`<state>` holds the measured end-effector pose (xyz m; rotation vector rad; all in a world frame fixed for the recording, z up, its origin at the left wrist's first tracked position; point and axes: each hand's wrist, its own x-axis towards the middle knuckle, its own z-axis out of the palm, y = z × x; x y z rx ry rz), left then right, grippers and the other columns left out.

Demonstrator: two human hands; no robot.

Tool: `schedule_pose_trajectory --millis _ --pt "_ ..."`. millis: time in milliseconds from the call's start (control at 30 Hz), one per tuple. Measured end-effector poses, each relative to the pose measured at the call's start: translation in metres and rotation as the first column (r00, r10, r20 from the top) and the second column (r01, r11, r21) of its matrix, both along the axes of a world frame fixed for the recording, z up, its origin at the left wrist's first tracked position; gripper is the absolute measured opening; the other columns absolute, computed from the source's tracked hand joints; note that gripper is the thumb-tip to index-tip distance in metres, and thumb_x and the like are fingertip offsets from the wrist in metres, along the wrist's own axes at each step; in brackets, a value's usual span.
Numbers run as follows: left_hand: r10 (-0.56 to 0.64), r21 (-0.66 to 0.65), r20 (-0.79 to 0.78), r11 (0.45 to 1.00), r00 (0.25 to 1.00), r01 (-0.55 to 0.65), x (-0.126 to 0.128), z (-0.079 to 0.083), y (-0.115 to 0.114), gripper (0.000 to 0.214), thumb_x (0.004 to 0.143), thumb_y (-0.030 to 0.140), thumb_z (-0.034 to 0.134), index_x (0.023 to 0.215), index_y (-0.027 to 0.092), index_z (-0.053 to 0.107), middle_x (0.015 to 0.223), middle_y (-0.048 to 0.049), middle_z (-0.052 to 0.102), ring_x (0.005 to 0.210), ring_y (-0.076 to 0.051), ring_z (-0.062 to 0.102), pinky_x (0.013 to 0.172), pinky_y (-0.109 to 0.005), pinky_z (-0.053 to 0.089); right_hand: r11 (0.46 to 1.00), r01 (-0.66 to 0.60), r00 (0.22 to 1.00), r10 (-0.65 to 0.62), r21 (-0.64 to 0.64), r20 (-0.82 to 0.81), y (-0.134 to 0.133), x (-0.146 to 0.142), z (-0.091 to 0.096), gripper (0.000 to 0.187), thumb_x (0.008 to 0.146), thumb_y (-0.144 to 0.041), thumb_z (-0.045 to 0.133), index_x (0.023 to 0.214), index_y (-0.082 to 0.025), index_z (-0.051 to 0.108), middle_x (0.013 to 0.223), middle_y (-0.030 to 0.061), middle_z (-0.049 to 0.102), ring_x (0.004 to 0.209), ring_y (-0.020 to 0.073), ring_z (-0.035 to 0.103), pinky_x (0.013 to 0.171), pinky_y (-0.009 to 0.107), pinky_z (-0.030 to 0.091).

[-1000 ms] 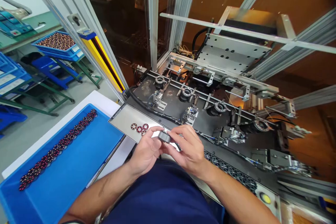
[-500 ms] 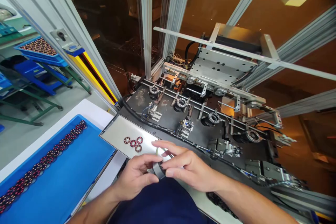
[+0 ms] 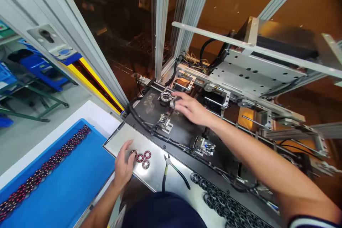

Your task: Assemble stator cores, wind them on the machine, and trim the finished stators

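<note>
My right hand point(image 3: 191, 108) reaches over the machine's black deck. Between its fingers is a small grey metal ring point(image 3: 172, 103), partly hidden, close beside a round ring-shaped fixture point(image 3: 166, 96). My left hand point(image 3: 123, 166) is low over the metal shelf point(image 3: 117, 139), thumb and fingers apart. Its thumb tip is at the nearest of several small red-and-black toothed motor cores point(image 3: 140, 158); whether it touches that core I cannot tell. Pliers point(image 3: 168, 167) with dark, yellow-marked handles lie with jaws spread on the shelf, right of the cores.
On the left, a blue tray point(image 3: 80, 171) holds a long row of similar cores. Black round parts point(image 3: 213, 192) line the shelf at lower right. Clamps point(image 3: 165, 123), cables and a metal crossbar point(image 3: 240, 42) surround the deck. A frame post with a yellow strip point(image 3: 96, 85) stands left.
My hands have parted. The right carried the grey ring forward to the fixture; the left let go and moved left to the cores. The pliers now lie in plain view on the shelf.
</note>
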<state>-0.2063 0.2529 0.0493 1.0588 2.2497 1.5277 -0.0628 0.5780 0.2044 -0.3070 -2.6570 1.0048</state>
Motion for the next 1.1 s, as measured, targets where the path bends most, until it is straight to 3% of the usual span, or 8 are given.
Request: schedule_pose_trajectory --millis 67,133,300,500,800,933,1100 --pt "0.049 0.000 0.024 0.999 0.999 -0.049 0.001 -0.029 0.001 0.052 0.097 0.039 0.051 0.143 0.017 0.044 0.135 -0.0196 0.062 0.120 -0.030 0.062 0.103 -0.051 0.049 0.998 0.044 0.998 -0.045 0.034 0.036 0.040 -0.034 -0.024 0.026 0.097 -0.022 0.050 0.085 -0.012 0.070 0.139 0.0197 0.053 0.132 0.0318 0.051 0.113 0.054 0.038" --pt "0.084 0.011 0.045 0.996 0.995 -0.084 0.006 -0.046 0.001 0.054 0.098 0.039 0.047 0.147 0.017 0.037 0.140 -0.0209 0.057 0.122 -0.029 0.061 0.102 -0.050 0.049 0.997 0.055 0.996 -0.059 0.046 0.073 0.065 -0.061 -0.047 0.023 0.094 -0.019 0.053 0.081 -0.013 0.071 0.137 0.0177 0.056 0.130 0.0306 0.053 0.113 0.050 0.039" --pt "0.104 -0.012 0.091 0.995 0.990 -0.103 0.013 -0.050 0.001 0.054 0.097 0.037 0.049 0.146 0.018 0.037 0.144 -0.0190 0.052 0.122 -0.027 0.058 0.105 -0.049 0.046 0.996 0.037 0.986 -0.049 0.077 0.156 0.084 -0.083 -0.084 0.019 0.090 -0.017 0.057 0.082 -0.015 0.074 0.138 0.0140 0.056 0.131 0.0273 0.053 0.115 0.043 0.039" --pt "0.097 -0.059 0.115 0.994 0.989 -0.090 0.013 -0.044 0.003 0.053 0.096 0.033 0.050 0.145 0.017 0.040 0.143 -0.0186 0.052 0.125 -0.028 0.055 0.108 -0.050 0.044 0.991 0.007 0.973 -0.037 0.132 0.227 0.089 -0.080 -0.091 0.023 0.093 -0.020 0.053 0.087 -0.014 0.074 0.144 0.0142 0.052 0.129 0.0266 0.055 0.114 0.044 0.040" --pt "0.097 -0.103 0.092 0.991 0.991 -0.088 0.013 -0.045 0.002 0.054 0.095 0.032 0.051 0.145 0.016 0.039 0.143 -0.0192 0.053 0.124 -0.028 0.056 0.108 -0.050 0.046 0.973 0.024 0.953 -0.091 0.227 0.289 0.087 -0.094 -0.090 0.026 0.094 -0.021 0.052 0.082 -0.011 0.073 0.130 0.0192 0.061 0.120 0.0314 0.061 0.109 0.050 0.047" --pt "0.092 -0.126 0.076 0.989 0.993 -0.082 0.013 -0.046 0.001 0.054 0.095 0.030 0.052 0.145 0.015 0.040 0.143 -0.0197 0.053 0.124 -0.028 0.057 0.107 -0.049 0.046 0.966 0.041 0.950 -0.118 0.257 0.290 0.085 -0.095 -0.092 0.025 0.094 -0.023 0.053 0.086 -0.013 0.074 0.127 0.0163 0.064 0.119 0.0302 0.062 0.109 0.049 0.047" --pt "0.090 -0.134 0.059 0.988 0.994 -0.082 0.013 -0.046 0.001 0.055 0.094 0.029 0.053 0.145 0.015 0.040 0.144 -0.0199 0.053 0.126 -0.029 0.056 0.107 -0.048 0.046 0.960 0.064 0.941 -0.149 0.274 0.304 0.081 -0.097 -0.100 0.023 0.094 -0.021 0.058 0.079 -0.011 0.072 0.123 0.0191 0.066 0.119 0.0308 0.062 0.109 0.044 0.047"
